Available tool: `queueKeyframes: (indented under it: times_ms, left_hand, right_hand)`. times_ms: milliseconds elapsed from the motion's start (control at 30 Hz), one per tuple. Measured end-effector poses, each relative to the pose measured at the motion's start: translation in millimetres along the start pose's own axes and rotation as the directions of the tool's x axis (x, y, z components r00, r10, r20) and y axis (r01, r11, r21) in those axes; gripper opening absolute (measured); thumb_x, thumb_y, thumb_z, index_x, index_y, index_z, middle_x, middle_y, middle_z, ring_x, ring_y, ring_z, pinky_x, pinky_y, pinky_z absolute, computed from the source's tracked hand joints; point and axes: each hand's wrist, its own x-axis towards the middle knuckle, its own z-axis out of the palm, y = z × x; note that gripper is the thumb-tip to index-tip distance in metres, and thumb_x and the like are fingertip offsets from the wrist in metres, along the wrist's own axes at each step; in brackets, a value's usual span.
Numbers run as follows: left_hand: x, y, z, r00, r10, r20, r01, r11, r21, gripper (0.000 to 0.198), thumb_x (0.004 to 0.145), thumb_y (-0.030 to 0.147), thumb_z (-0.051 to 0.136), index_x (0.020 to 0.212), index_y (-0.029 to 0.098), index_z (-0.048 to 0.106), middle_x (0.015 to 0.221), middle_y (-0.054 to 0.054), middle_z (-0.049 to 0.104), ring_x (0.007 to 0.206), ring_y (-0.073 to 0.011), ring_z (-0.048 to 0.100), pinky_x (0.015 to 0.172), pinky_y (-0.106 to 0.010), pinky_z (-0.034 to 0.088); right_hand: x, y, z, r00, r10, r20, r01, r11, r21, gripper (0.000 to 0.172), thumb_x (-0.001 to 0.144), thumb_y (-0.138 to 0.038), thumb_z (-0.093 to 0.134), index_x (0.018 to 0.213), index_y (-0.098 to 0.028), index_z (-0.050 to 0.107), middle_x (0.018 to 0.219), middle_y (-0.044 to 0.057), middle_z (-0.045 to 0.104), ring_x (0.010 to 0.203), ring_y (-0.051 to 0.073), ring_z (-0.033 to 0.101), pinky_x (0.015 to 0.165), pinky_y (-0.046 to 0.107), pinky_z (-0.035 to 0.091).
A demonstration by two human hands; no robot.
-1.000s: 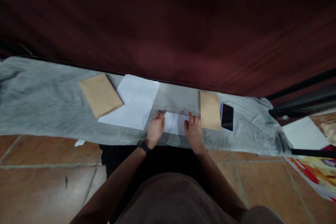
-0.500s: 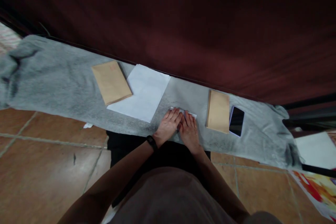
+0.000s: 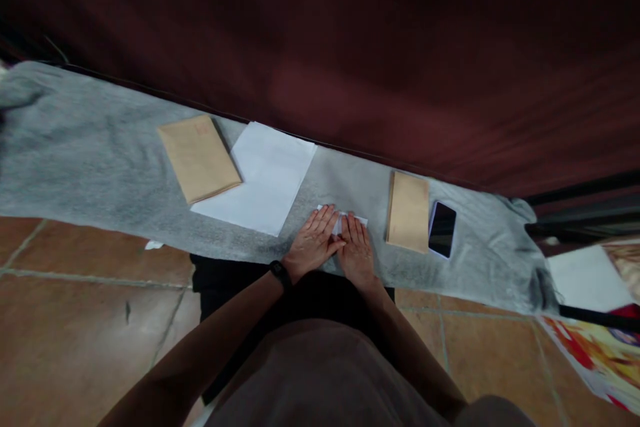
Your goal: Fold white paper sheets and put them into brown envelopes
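Under both palms lies a folded piece of white paper (image 3: 339, 224), mostly covered, with its far edge and a middle strip showing. My left hand (image 3: 314, 241) rests flat on its left part, fingers stretched out, a dark band on the wrist. My right hand (image 3: 356, 252) presses flat on the right part, fingers straight. The thumbs meet between the hands. To the left are white paper sheets (image 3: 273, 173), partly overlapped by a stack of brown envelopes (image 3: 200, 159). Right of my hands lies another stack of brown envelopes (image 3: 409, 212).
A phone (image 3: 443, 229) lies beside the right envelopes. Grey cloth (image 3: 100, 147) covers the narrow surface. Dark red fabric (image 3: 320, 47) hangs along its far edge. A white scrap (image 3: 154, 245) is on the tiled floor, and a colourful printed sheet (image 3: 600, 353) sits at lower right.
My hands have moved slightly apart at the fingers, so more of the folded paper shows between them. The whole view has shifted a little, carrying the things slightly left.
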Motion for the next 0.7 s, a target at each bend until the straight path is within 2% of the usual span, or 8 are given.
queueKeyframes:
  times_ms: [167,367,567,700]
  left_hand:
    - [-3.4,-2.3,-1.1,1.000,-0.028,-0.011,0.028,1.000,-0.002,0.074,0.101,0.054,0.042,0.157,0.006,0.033,0.166,-0.020,0.029,0.156,-0.0306,0.021,0.127,-0.049,0.021]
    - [-6.6,-2.8,-3.6,0.997,-0.078,-0.026,0.079,0.997,0.026,0.076,0.102,0.053,0.039,0.156,0.001,0.031,0.164,-0.022,0.030,0.155,-0.0311,0.023,0.126,-0.049,0.022]
    - [-8.8,-5.2,1.5,0.994,-0.096,-0.056,0.100,0.993,0.064,0.069,0.103,0.044,0.037,0.157,0.002,0.030,0.163,-0.021,0.033,0.155,-0.0302,0.024,0.126,-0.049,0.023]
    - [-8.5,-5.5,4.1,0.992,-0.100,-0.072,0.105,0.991,0.079,0.069,0.103,0.045,0.035,0.156,0.001,0.031,0.162,-0.022,0.034,0.155,-0.0301,0.026,0.126,-0.049,0.023]
  right_hand:
    - [-1.7,2.0,-1.4,0.999,0.030,-0.015,-0.030,1.000,-0.002,0.062,0.105,-0.029,0.039,0.161,-0.007,0.024,0.166,0.018,0.027,0.154,0.030,0.026,0.123,0.052,0.028]
    - [-9.6,7.1,-3.4,0.995,0.073,-0.064,-0.075,0.997,-0.026,0.069,0.105,-0.040,0.042,0.161,-0.006,0.021,0.165,0.021,0.029,0.153,0.032,0.027,0.121,0.053,0.031]
    - [-17.9,12.7,-3.9,0.989,0.107,-0.107,-0.114,0.991,-0.070,0.069,0.106,-0.044,0.041,0.160,-0.005,0.024,0.163,0.022,0.033,0.152,0.030,0.031,0.122,0.049,0.031]
    - [-22.6,16.2,-3.6,0.985,0.112,-0.133,-0.122,0.990,-0.075,0.069,0.107,-0.044,0.039,0.161,-0.005,0.022,0.162,0.021,0.035,0.151,0.030,0.034,0.121,0.049,0.033]
